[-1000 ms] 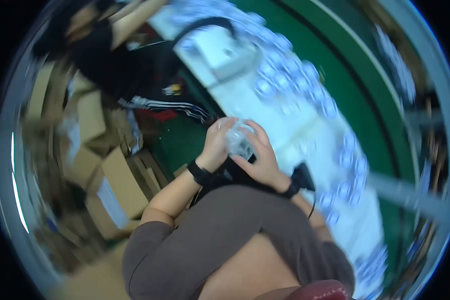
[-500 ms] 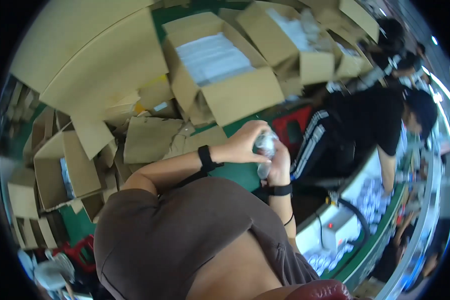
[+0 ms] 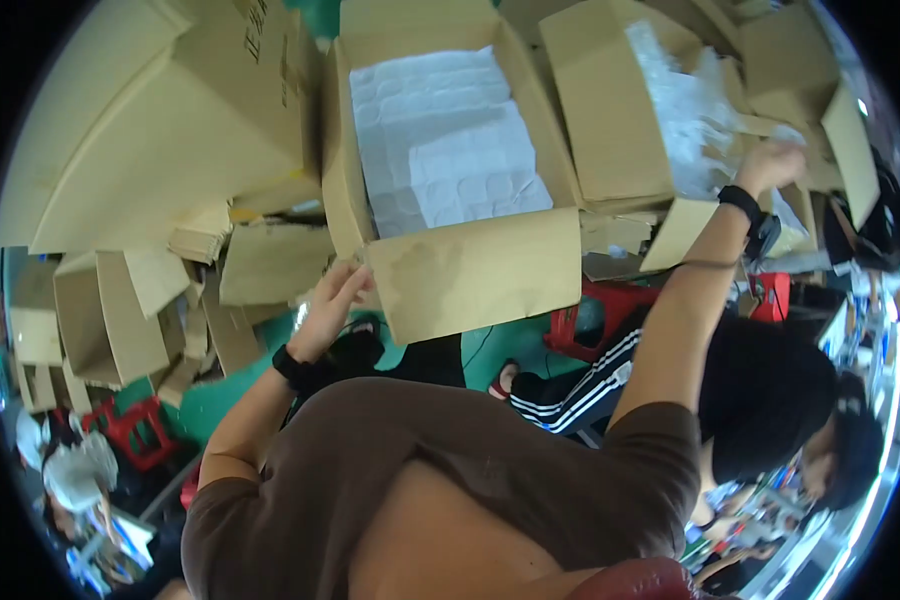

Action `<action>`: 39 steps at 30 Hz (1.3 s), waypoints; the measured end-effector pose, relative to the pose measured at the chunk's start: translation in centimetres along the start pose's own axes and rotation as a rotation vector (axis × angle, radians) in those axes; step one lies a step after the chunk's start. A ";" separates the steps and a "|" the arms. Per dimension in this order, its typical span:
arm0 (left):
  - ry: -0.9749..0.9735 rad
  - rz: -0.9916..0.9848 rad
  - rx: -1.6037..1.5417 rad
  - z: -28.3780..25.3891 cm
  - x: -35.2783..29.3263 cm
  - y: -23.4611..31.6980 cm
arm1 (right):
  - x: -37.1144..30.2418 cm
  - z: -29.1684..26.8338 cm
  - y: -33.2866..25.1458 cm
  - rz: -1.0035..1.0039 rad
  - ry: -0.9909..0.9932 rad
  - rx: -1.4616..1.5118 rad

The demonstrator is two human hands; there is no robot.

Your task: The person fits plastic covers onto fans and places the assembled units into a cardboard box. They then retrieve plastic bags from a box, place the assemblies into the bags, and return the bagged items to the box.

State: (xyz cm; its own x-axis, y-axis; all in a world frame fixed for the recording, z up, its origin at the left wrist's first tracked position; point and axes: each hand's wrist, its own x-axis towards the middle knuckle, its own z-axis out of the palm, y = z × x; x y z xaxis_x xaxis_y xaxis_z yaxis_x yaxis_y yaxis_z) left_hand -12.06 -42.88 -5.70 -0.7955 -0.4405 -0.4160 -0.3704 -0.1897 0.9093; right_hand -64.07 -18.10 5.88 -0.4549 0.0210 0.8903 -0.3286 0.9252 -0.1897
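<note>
My left hand (image 3: 332,307) is half closed beside the left corner of an open carton's front flap (image 3: 480,275). A small shiny, clear thing shows at the outer side of that hand, too blurred to name. Far to the right, my stretched arm brings my right hand (image 3: 772,166) over a second carton (image 3: 610,110) that holds crumpled clear plastic (image 3: 685,110). Its fingers are closed around a piece of clear plastic film (image 3: 788,134), smeared by motion. White dimpled sheets (image 3: 450,130) lie stacked inside the middle carton.
A large cardboard carton (image 3: 150,130) rises at the left, with smaller open boxes (image 3: 100,310) below it. A co-worker in black (image 3: 770,395) sits close on my right, by a red stool (image 3: 590,320). Another red stool (image 3: 140,435) stands at the lower left.
My hands were together in front of me around a clear, shiny thing. They have parted: the right reached far right over the plastic, the left moved left to the carton flap. The view has turned.
</note>
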 end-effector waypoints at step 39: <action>0.437 0.125 0.022 -0.1 7.7 -1.0 | -37.1 5.3 -19.6 -1.545 -1.382 0.695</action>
State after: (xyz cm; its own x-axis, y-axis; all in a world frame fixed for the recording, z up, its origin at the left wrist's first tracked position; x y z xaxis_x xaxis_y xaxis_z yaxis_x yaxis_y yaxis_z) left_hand -17.77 -46.20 -9.80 -0.5594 -0.7889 -0.2544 -0.2981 -0.0950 0.9498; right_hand -45.15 -39.07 -25.68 0.3502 -0.8969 -0.2700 -0.9336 -0.3111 -0.1776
